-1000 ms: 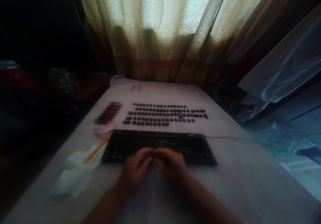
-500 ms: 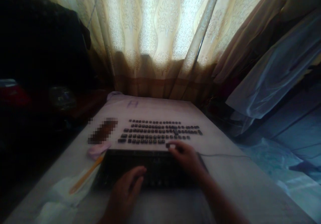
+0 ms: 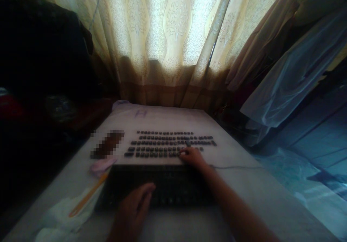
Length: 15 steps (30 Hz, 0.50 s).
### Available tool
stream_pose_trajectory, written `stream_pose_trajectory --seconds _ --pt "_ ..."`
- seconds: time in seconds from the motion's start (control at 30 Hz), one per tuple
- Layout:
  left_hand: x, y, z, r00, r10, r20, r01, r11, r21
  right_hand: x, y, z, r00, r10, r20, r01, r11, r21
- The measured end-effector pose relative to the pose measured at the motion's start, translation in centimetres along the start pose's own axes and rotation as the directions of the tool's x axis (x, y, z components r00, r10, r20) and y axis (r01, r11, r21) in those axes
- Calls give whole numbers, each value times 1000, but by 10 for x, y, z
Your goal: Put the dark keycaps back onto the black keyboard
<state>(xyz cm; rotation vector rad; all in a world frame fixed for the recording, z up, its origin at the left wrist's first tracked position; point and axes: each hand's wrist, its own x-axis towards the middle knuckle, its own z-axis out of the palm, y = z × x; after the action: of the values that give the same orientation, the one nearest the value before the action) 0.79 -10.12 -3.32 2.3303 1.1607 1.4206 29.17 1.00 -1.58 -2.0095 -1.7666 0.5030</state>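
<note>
A black keyboard base (image 3: 162, 186) lies on the white-covered table (image 3: 257, 195) in front of me. Beyond it, rows of loose dark keycaps (image 3: 168, 144) are laid out on the cloth. My right hand (image 3: 191, 156) reaches over the keyboard to the nearest keycap row, fingers pinched together at its right part; what they hold is too small to see. My left hand (image 3: 134, 207) rests flat on the keyboard's near left edge, fingers stretched out, holding nothing.
An orange stick-like tool (image 3: 88, 195) lies on white tissue (image 3: 63, 213) left of the keyboard, with a pink object (image 3: 101, 164) and a blurred dark patch (image 3: 107, 144) behind. A thin cable (image 3: 238, 167) runs right. Curtains (image 3: 173, 43) hang behind the table.
My hands were together at the keyboard's front edge. The right hand has since reached forward to the loose keycap rows; the left stayed on the keyboard. The view tilted up slightly.
</note>
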Motion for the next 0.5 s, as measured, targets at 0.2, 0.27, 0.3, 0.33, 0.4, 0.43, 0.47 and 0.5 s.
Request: stream_pose_trajectory --seconds 0.2,0.27,0.3,0.33,0.4,0.43,0.47,0.5 --pt "-1 0 -1 1000 5 9 -5 1000 2 -1 -1 -4 999 -2 -48 6 998 68" --pt "-2 -1 -1 1000 1 12 -1 1000 2 -3 -2 -12 996 -15 -87 26 992 122" --pt "-2 -2 0 1000 -4 15 4 1000 2 -5 -2 -16 994 -23 -107 40 987 155" --pt "-3 -2 0 1000 -11 21 11 1000 -1 -7 -3 -20 992 -31 -125 54 980 192" --pt "-3 -1 -1 999 -21 31 21 1000 -9 -13 -4 -28 987 -40 -157 82 959 270" --pt "-2 0 -1 999 -24 36 25 1000 -12 -17 -5 -31 985 -37 -170 89 947 308" --pt "-1 1 -2 999 -26 40 26 1000 -15 -22 -6 -34 983 -30 -181 91 935 343" --pt "-1 1 -3 999 -25 41 26 1000 -18 -27 -8 -35 982 -16 -190 87 925 369"
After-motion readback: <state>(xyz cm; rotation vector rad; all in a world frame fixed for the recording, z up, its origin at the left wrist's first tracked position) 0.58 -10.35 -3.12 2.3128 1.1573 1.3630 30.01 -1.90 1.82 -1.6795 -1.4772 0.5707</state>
